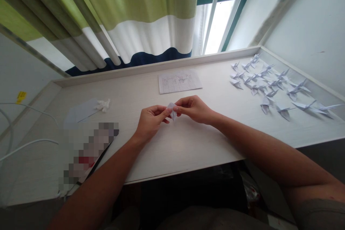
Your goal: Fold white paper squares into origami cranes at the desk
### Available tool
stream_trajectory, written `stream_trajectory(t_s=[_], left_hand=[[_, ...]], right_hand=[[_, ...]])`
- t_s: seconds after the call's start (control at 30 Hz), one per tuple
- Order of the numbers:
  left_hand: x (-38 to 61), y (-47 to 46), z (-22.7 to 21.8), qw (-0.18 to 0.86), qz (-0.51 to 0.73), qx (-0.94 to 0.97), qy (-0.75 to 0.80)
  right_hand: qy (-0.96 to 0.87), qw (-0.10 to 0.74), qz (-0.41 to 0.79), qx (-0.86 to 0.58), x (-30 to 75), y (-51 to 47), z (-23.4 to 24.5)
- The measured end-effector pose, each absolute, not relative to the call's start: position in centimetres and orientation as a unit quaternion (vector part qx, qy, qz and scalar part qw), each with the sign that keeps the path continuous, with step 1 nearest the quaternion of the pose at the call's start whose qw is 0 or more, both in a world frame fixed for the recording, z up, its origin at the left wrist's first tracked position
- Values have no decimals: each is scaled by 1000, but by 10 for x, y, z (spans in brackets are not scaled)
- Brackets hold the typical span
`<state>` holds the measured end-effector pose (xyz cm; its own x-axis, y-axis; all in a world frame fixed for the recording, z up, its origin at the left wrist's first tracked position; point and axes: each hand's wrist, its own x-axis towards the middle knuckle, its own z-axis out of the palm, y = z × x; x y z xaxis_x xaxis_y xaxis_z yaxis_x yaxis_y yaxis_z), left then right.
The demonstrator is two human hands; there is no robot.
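Paper (pixel 173 115) at frame centre, pinched by left hand (pixel 149 122) and right hand (pixel 196 109): probably light, easily creased; best held by edges.

Matt, creased paper piece (pixel 173 113) above the smooth, wood-grained table (pixel 188 143); matt paper cranes (pixel 265 107) on the table; cloth curtain (pixel 151 0) behind it.

Paper cranes (pixel 276 83) on desk (pixel 210 147), far R; form (pixel 179 82) behind folded paper (pixel 173 112), ctr; tissue (pixel 103 105) L.
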<state>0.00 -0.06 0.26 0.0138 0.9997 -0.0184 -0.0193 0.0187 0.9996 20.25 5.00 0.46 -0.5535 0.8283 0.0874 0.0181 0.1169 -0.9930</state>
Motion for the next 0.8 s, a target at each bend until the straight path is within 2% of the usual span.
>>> stream_trajectory(t_s=[0.2,0.8], left_hand=[[0,-1,3,503,530,457,507],[4,1,-2,459,559,492,484]], right_hand=[[-643,316,611,-336,202,48,8],[-640,371,581,-339,193,39,5]])
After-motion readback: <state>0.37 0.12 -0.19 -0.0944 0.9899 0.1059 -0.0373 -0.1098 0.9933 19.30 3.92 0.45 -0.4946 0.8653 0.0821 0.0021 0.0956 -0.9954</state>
